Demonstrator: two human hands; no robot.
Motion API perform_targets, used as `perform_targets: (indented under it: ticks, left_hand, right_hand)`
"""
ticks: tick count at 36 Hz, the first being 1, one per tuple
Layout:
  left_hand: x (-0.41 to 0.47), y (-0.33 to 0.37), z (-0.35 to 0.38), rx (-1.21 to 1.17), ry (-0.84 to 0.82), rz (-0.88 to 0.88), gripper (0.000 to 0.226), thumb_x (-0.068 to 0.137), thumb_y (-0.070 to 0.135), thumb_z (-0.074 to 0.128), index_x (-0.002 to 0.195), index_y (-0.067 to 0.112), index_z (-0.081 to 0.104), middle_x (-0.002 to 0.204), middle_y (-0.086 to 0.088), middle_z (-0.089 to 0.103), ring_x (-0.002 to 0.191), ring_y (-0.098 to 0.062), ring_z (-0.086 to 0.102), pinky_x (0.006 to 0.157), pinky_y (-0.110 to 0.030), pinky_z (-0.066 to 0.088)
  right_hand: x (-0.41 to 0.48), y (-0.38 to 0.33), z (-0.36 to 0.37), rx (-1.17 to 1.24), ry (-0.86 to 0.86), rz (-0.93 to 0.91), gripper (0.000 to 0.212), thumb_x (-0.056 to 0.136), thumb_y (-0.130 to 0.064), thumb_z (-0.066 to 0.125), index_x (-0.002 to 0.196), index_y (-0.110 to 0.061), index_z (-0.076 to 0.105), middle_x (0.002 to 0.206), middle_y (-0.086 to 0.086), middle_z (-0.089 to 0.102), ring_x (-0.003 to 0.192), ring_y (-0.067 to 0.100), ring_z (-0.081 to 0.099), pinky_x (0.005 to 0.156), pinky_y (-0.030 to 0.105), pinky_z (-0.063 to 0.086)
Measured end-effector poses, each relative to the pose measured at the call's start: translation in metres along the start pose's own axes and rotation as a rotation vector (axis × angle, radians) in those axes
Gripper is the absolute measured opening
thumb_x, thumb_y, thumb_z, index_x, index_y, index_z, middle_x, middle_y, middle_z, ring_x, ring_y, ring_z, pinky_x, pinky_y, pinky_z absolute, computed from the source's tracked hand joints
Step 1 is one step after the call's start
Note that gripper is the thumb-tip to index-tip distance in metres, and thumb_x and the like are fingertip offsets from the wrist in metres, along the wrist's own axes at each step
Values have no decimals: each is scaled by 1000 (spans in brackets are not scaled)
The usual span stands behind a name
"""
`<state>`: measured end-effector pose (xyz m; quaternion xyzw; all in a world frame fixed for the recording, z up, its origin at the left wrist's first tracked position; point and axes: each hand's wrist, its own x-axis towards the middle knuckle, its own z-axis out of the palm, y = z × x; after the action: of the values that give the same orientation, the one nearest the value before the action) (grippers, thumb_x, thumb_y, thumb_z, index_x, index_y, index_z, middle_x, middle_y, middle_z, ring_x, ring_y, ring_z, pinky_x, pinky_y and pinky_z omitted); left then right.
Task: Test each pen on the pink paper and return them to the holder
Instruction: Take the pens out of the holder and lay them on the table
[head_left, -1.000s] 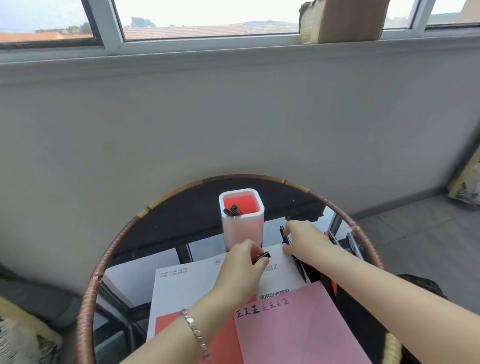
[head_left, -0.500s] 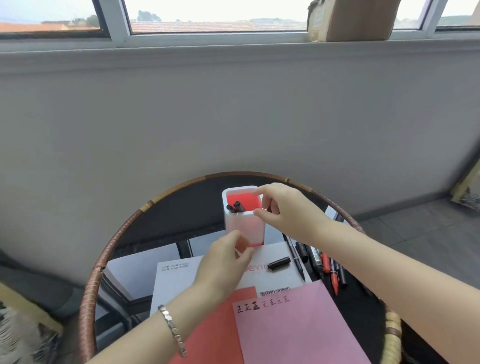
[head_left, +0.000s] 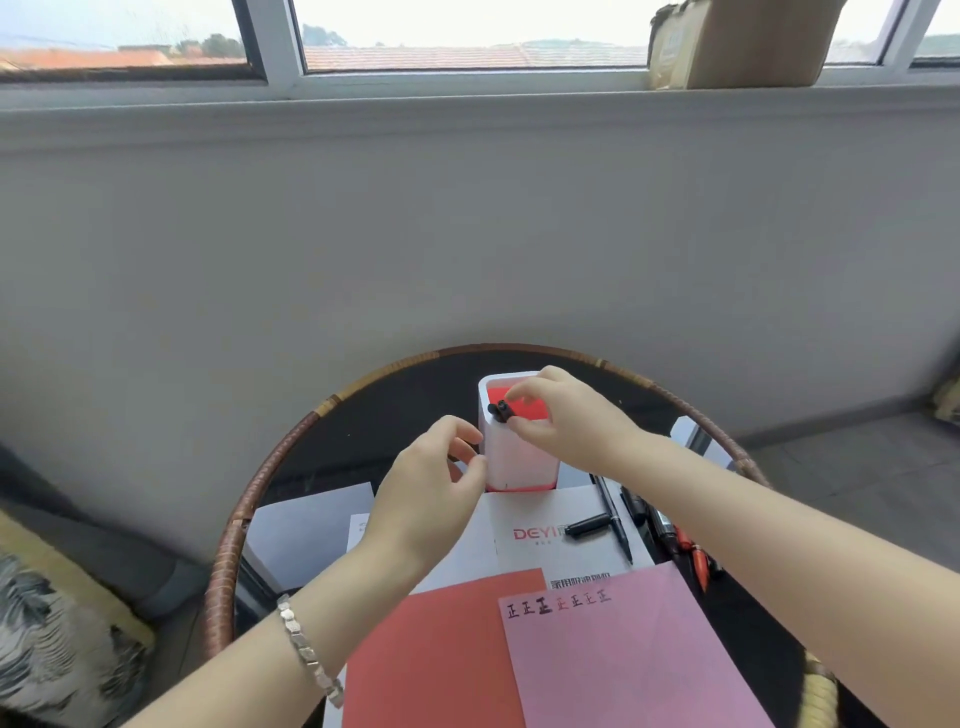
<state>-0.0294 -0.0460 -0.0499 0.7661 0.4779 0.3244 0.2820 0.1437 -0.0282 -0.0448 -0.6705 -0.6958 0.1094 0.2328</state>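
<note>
The right hand (head_left: 563, 421) is seen at the centre of the frame, over the mouth of the holder (head_left: 511, 457), its fingertips pinched on the black top of a pen (head_left: 503, 410) that stands inside the holder at its left rim. The left hand (head_left: 434, 493) is set against the holder's left wall, fingers curled around the lower part of that wall as if to steady it; nothing else is seen in it.

The holder, white with a red interior, stands upright on a white printed sheet (head_left: 550, 535) at the middle of the round table (head_left: 228, 551). A loose black cap (head_left: 587, 527) lies on that sheet, just right of the printing. Further pens (head_left: 670, 535), black and red, lie in a row at the right of the sheet. The pink paper (head_left: 623, 665) lies at lower centre, over a red sheet (head_left: 431, 649), with a line of test marks along its top edge.

The pens are judged light, stiff and smooth-barrelled, liable to slip or roll; a pinch near the top is judged suitable for lifting out, and a grip lower on the barrel for writing. The holder is judged light and easily tipped, so bracing is advisable.
</note>
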Motion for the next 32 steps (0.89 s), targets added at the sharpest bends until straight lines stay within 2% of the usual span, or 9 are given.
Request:
perform_targets:
  ticks: [6, 10, 13, 17, 20, 23, 26, 28, 32]
  left_hand:
    - [-2, -6, 0, 7, -7, -24, 10, 90, 18, 52, 96, 25, 53, 83, 17, 56, 77, -4, 54, 72, -28, 48]
    - [-1, -7, -4, 18, -5, -7, 14, 90, 17, 52, 103, 23, 55, 88, 16, 58, 83, -3, 55, 77, -28, 51]
    - [1, -3, -6, -9, -13, 32, 15, 89, 17, 53, 101, 27, 53, 92, 14, 59, 86, -3, 56, 76, -25, 50]
    - [0, 2, -3, -84, -47, 87, 25, 87, 17, 56, 104, 34, 50, 94, 15, 58, 86, 1, 55, 74, -20, 48]
    - [-3, 5, 5, -133, -86, 144, 39, 86, 19, 60, 113, 41, 44, 101, 13, 57, 87, 1, 55, 74, -17, 49]
    - [-8, 11, 13, -213, -153, 190, 47, 85, 19, 63, 114, 49, 41, 104, 16, 56, 86, 1, 57, 73, -10, 45]
    - [-14, 14, 22, -181, -206, 243, 34, 86, 21, 63, 115, 36, 55, 98, 16, 61, 87, 3, 57, 74, -8, 43]
    - [-17, 15, 27, -150, -192, 247, 27, 86, 21, 63, 112, 24, 63, 89, 17, 60, 85, 2, 56, 74, -8, 44]
    - [-20, 12, 33, -112, -138, 254, 11, 85, 23, 64, 95, 22, 68, 80, 16, 61, 79, -1, 55, 70, -14, 47]
  right_hand:
    - [2, -2, 6, -19, 71, -30, 26, 90, -37, 52, 108, -21, 62, 102, 2, 52, 92, 23, 55, 79, 38, 49]
    - [-3, -4, -4, 1, 272, -113, 23, 95, -22, 43, 107, -8, 58, 102, 8, 61, 97, 26, 54, 85, 37, 43]
    - [-17, -11, -25, 131, 375, -195, 18, 96, -17, 41, 106, -9, 53, 95, 10, 66, 85, 25, 61, 79, 38, 48]
    - [-40, -17, -53, 64, 195, -237, 23, 96, -18, 40, 116, -14, 51, 85, -15, 56, 64, -11, 54, 58, 7, 42]
    - [-54, -14, -58, -15, 54, -267, 30, 95, -23, 45, 122, -22, 56, 91, -14, 52, 71, -2, 50, 66, 15, 41]
    - [-65, -7, -53, -41, -58, -212, 28, 91, -29, 52, 118, -29, 61, 77, -18, 50, 72, -3, 50, 64, 13, 38]
    - [-72, -1, -48, -59, -151, -121, 23, 87, -30, 60, 104, -18, 68, 72, -8, 59, 66, 9, 54, 61, 11, 37]
    - [-75, 1, -44, -96, -181, -103, 20, 85, -26, 62, 101, -15, 68, 64, -14, 49, 58, 5, 47, 57, 11, 38]
    - [-77, 6, -34, -195, -212, -137, 27, 87, -23, 59, 113, -22, 63, 74, -20, 44, 71, 2, 44, 67, 12, 35]
